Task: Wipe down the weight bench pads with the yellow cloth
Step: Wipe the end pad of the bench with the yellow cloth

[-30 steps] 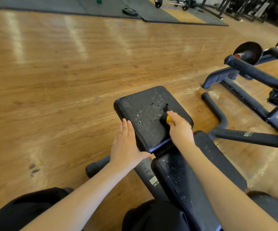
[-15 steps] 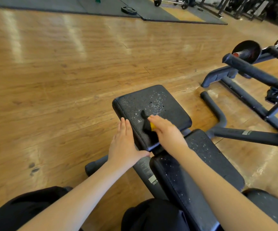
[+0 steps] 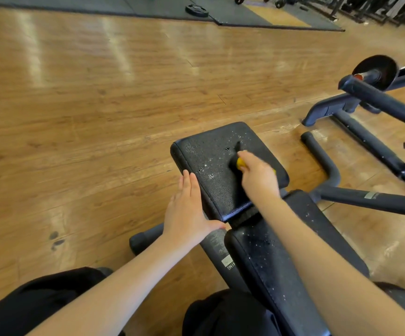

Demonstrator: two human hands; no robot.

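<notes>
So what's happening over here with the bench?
A person is cleaning a weight bench. Their right hand presses a yellow cloth onto the top of the far pad, mostly hiding the cloth. The left hand lies flat, fingers straight, against that pad's left edge. Pale specks show on the far pad and on the near pad, so the wiping does not look finished. A weight plate lies on the far floor mat.

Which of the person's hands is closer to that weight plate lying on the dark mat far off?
Right. The right hand is on the seat pad, nearer the weight plate; the left hand rests at the pad's near-left edge.
</notes>
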